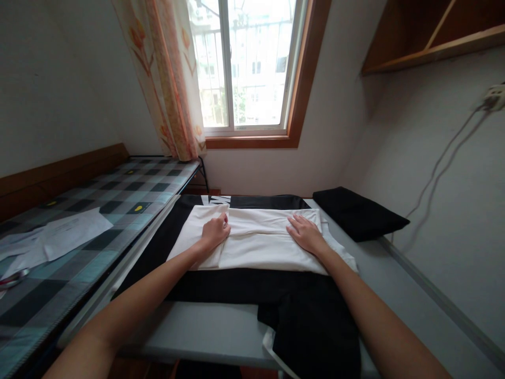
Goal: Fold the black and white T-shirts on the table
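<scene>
A white folded garment (258, 250) lies across the middle of a black garment (236, 287), which has white lettering near its far edge. My left hand (215, 232) rests on the white cloth with its fingers curled, closed on a folded edge of it. Spread flat near the right end of the white cloth is my right hand (305, 231), fingers extended and pressing on the fabric. Wrinkles run between the two hands. Part of the black garment bunches at the near right and hangs over the front edge.
Under the garments is a light grey table (201, 326). A folded black cloth (357, 213) sits at its right. To the left stands a bed with a checked cover (150, 176), holding papers (71, 237). Ahead are a curtain (173, 79) and window; a cable (442, 163) hangs at right.
</scene>
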`<state>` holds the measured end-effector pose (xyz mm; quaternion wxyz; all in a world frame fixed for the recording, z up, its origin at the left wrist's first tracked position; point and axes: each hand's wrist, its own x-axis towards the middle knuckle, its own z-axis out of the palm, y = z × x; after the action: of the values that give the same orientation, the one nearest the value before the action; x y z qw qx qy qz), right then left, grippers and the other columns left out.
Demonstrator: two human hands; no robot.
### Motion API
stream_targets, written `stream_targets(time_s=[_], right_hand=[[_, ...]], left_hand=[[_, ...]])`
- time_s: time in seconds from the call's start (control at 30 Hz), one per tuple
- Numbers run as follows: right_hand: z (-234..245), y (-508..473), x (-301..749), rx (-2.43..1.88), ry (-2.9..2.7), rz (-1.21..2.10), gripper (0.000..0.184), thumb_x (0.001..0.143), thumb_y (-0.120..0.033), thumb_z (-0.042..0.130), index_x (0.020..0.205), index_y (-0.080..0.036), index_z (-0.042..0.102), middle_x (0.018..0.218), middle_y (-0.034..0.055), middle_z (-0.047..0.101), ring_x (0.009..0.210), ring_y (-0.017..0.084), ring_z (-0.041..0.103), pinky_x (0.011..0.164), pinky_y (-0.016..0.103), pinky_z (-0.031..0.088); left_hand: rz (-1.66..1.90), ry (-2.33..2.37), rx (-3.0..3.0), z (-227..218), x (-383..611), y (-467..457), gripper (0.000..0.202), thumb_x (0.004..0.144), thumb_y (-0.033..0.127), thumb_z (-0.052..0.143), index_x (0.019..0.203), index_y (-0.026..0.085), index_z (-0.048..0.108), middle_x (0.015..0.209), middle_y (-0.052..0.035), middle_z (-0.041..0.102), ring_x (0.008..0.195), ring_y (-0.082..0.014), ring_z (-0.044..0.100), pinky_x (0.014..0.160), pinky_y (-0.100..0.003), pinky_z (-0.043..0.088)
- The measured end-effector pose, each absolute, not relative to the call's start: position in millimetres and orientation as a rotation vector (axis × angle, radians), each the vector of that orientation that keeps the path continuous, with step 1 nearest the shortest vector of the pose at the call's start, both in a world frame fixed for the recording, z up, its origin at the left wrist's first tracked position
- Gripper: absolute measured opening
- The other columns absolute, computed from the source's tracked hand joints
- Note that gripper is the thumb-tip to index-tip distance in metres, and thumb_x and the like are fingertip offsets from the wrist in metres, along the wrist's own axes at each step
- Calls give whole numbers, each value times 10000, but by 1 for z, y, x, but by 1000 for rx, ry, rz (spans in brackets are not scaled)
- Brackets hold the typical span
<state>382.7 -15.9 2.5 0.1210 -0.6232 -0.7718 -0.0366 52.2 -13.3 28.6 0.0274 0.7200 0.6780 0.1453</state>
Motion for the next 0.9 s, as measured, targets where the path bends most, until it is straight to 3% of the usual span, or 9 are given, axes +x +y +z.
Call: stream_targets(time_s=[0.3, 0.5, 0.9], right_hand=[[2, -16, 383, -1826, -2253, -96, 509, 952, -412, 346, 1367, -171, 515, 1461, 128, 438, 1359, 268, 378, 1099, 428, 303], [1, -15, 383, -1816, -2251, -82, 512, 953, -413, 348, 1370, -166, 512, 1466, 130, 430, 1360, 272, 374, 1101, 431, 298], [3, -16, 383, -1820, -2250, -64, 516, 952, -419, 349, 1365, -160, 518, 1468, 134, 427, 1365, 276, 364, 1102, 429, 290]], left_hand=[[452, 2048, 2321, 28, 58, -23, 228, 890, 284, 449, 1071, 221, 573, 884, -93, 689, 805, -237, 651, 673, -299, 387], [394, 1784, 2347, 39, 43, -6, 290, 814, 192, 499, 1082, 185, 609, 823, -70, 678, 758, -210, 632, 682, -274, 415], [599, 1717, 2248, 32, 58, 0, 203, 734, 161, 548, 865, 163, 703, 772, -48, 694, 740, -184, 629, 701, -255, 446]])
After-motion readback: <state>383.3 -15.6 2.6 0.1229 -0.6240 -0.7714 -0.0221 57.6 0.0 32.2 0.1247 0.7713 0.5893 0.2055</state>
